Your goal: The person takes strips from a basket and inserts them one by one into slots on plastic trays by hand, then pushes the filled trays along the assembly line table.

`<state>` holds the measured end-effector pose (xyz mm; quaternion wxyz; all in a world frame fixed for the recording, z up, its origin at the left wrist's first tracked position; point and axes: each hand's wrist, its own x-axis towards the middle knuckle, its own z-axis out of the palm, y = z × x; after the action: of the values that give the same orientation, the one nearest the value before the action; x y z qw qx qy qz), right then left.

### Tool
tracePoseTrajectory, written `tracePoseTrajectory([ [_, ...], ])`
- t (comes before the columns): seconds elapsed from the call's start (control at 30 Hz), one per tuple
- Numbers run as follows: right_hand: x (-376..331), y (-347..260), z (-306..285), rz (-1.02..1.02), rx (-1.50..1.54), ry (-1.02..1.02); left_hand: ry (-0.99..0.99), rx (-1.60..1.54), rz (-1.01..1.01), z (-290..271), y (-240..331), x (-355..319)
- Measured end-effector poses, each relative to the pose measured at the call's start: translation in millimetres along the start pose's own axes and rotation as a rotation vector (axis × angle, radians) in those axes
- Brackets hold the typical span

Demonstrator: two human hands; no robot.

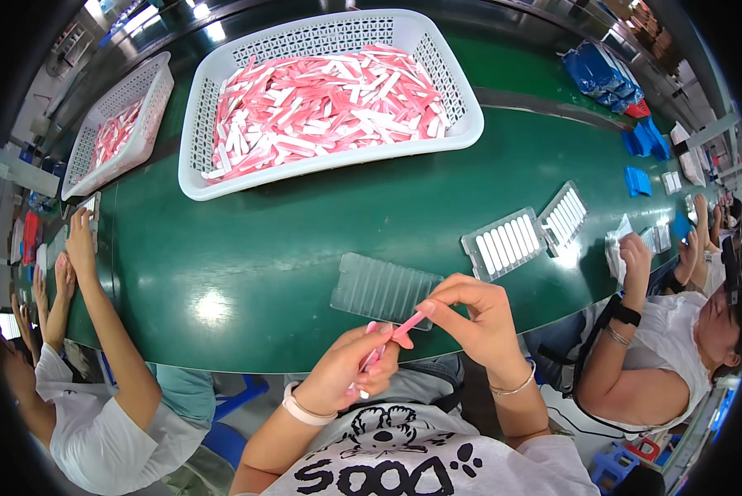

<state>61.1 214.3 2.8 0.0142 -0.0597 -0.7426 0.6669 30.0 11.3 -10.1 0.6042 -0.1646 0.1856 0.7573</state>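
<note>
Over belt edge | R fingers (427, 307) pinch pink stick (409, 324) | L hand (356, 364) clasps more sticks (371, 360)

We see a clear empty tray (385, 290), ribbed into slots, lying on the green desk (263, 248) just beyond our fingers (437, 302). To its right lie two more clear trays (504, 244), (563, 217), side by side, their slots filled with white sticks. Further right, near a co-worker's hand, is another small tray (657, 238). At the far right edge of the desk we see blue packs (604, 76), glossy and crumpled, and smaller blue packs (645, 139) nearer.
</note>
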Motion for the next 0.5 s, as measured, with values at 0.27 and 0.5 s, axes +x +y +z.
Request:
tracePoseTrajectory([
  [0.27,-6,-5,-1,0.144,0.185,-0.092,0.261,0.518,0.291,16,-1,-5],
  [0.5,-10,-6,-1,0.074,0.209,-0.023,0.285,0.503,0.315,12,3,-5],
])
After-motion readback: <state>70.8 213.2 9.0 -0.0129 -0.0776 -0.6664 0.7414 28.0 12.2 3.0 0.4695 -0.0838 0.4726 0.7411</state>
